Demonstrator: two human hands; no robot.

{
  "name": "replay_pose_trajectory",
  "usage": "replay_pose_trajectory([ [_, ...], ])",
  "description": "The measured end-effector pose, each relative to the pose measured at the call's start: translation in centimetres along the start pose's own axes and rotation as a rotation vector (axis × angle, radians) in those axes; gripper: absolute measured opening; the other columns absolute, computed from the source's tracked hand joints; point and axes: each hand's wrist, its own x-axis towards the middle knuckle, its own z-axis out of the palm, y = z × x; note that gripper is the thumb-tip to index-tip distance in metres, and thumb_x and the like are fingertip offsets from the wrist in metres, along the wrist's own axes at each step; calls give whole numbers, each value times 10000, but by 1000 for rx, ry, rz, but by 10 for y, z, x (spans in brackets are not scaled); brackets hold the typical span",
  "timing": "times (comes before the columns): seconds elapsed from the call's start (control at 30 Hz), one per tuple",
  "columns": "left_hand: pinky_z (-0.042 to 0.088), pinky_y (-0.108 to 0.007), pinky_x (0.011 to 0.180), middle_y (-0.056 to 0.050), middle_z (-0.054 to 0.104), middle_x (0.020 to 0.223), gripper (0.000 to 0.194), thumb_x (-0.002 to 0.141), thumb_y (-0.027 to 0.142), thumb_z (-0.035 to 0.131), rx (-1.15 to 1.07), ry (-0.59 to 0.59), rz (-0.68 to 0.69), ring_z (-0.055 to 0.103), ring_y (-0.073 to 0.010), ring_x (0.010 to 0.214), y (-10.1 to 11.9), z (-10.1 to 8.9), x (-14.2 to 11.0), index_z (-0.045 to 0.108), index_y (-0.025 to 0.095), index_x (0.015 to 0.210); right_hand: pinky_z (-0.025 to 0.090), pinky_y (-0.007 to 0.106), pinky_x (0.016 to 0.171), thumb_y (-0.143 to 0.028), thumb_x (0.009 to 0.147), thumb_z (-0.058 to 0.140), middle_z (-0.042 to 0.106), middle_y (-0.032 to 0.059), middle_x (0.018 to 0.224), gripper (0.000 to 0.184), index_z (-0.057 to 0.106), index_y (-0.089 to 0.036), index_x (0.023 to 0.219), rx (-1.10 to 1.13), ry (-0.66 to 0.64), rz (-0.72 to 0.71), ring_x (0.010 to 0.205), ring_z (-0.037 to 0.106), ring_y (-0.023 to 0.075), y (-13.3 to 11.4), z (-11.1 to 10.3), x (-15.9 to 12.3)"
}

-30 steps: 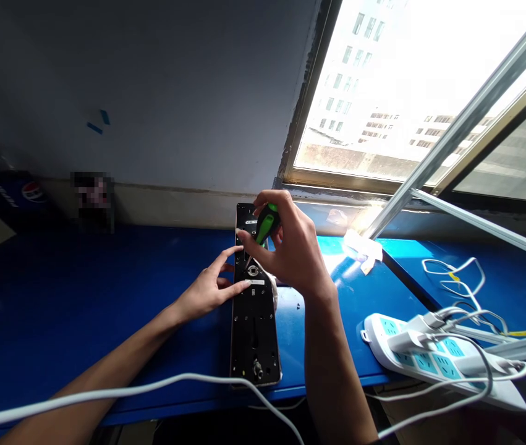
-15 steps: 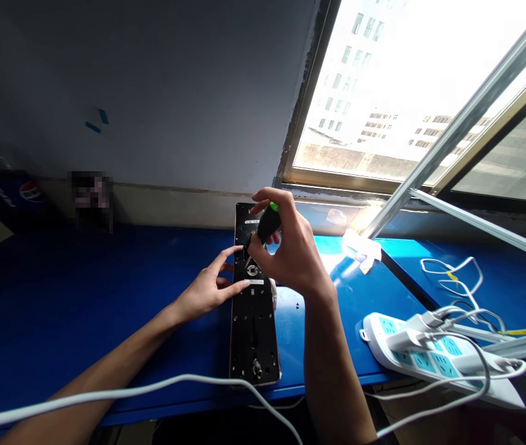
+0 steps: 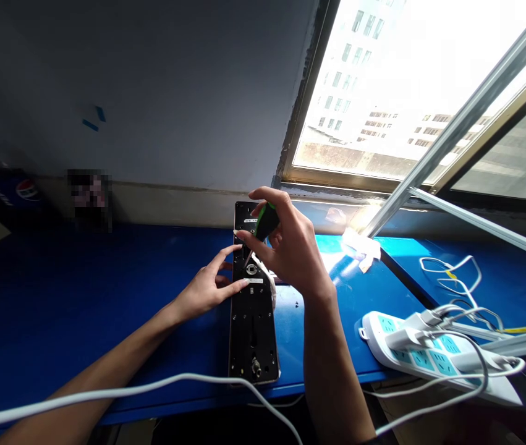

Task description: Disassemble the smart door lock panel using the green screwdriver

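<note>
A long black panel (image 3: pixel 252 321) lies on the blue table, its screw-dotted face up, with a white label and a round metal-rimmed fitting near its middle. My left hand (image 3: pixel 207 283) rests at its left edge. Thumb and index finger are spread apart on the face, while the other fingers sit by the side, partly hidden. In my right hand (image 3: pixel 290 244) is a screwdriver (image 3: pixel 267 222) with a black and green handle. It is tilted, and its shaft points down beside the round fitting; the exact tip contact is too small to tell.
White cable (image 3: pixel 151 390) crosses the foreground. At right is a power strip (image 3: pixel 418 352) with several plugs, beside metal frame bars (image 3: pixel 476 222). Tiny dark pieces (image 3: pixel 296 304) lie right of the panel. Crumpled white paper (image 3: pixel 360 244) sits near the window.
My right thumb has lifted away from the lower part of the screwdriver, uncovering its shaft and more of the panel. My left hand stays in place.
</note>
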Motion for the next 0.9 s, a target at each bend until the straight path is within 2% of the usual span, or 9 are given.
replay_pose_trajectory([
  [0.1, 666, -437, 881, -92, 690, 1315, 834, 891, 534, 764, 37, 16, 5, 779, -274, 990, 0, 0, 0, 337, 357, 1585, 593, 317, 818, -114, 941, 592, 685, 47, 1187, 484, 483, -269, 1386, 12, 4, 1, 959, 681, 160, 1, 1, -1],
  [0.17, 660, -448, 903, -100, 607, 1434, 807, 880, 540, 770, 113, 64, 53, 765, -270, 1018, 1, -1, -1, 385, 374, 1570, 593, 308, 781, -83, 914, 560, 676, 44, 1171, 499, 482, -268, 1371, 4, 43, -4, 934, 674, 154, 2, 0, -2],
  [0.23, 625, -476, 992, -90, 487, 1543, 754, 857, 533, 792, 241, 153, 141, 708, -295, 1163, 1, -2, -2, 477, 385, 1526, 590, 306, 739, -90, 900, 559, 668, 46, 1166, 483, 491, -270, 1343, -3, 93, 1, 901, 666, 152, 2, -1, -3],
  [0.3, 550, -511, 1108, -69, 440, 1560, 624, 846, 507, 808, 374, 243, 243, 601, -327, 1323, 2, -2, -3, 612, 369, 1421, 581, 308, 695, -99, 893, 568, 665, 43, 1137, 466, 499, -274, 1320, 5, 139, 9, 853, 650, 149, 2, -5, -4],
  [0.4, 484, -526, 1173, -66, 502, 1475, 392, 869, 463, 796, 474, 305, 363, 539, -327, 1374, 3, 1, -5, 747, 315, 1229, 552, 317, 642, -95, 873, 589, 666, 30, 1072, 451, 505, -267, 1282, 36, 168, 26, 732, 579, 132, 1, -11, -6],
  [0.5, 522, -504, 1120, -75, 568, 1403, 290, 903, 440, 777, 483, 342, 434, 571, -305, 1310, 2, 8, -6, 781, 289, 1150, 523, 324, 610, -98, 858, 592, 667, 24, 1046, 446, 493, -261, 1262, 65, 180, 51, 643, 491, 117, -1, -15, -8],
  [0.67, 544, -489, 1051, -71, 678, 1264, 113, 966, 333, 722, 522, 444, 612, 575, -288, 1257, 1, 20, -4, 808, 266, 996, 518, 320, 578, -141, 850, 593, 669, 12, 1044, 442, 465, -284, 1249, 81, 233, 76, 617, 498, 114, 2, -17, -14],
  [0.8, 581, -444, 965, -72, 713, 1153, 102, 972, 301, 709, 580, 425, 669, 620, -265, 1160, 12, 19, -6, 802, 258, 964, 553, 346, 606, -164, 851, 620, 678, 21, 1037, 445, 480, -300, 1251, 73, 347, 51, 719, 625, 160, 13, -30, -23],
  [0.9, 601, -384, 875, -77, 737, 1058, 139, 999, 278, 667, 571, 296, 707, 681, -221, 995, 31, 18, -5, 794, 231, 1029, 577, 378, 637, -182, 850, 657, 691, 37, 1023, 450, 504, -311, 1253, 52, 373, 106, 811, 690, 211, 23, -47, -33],
])
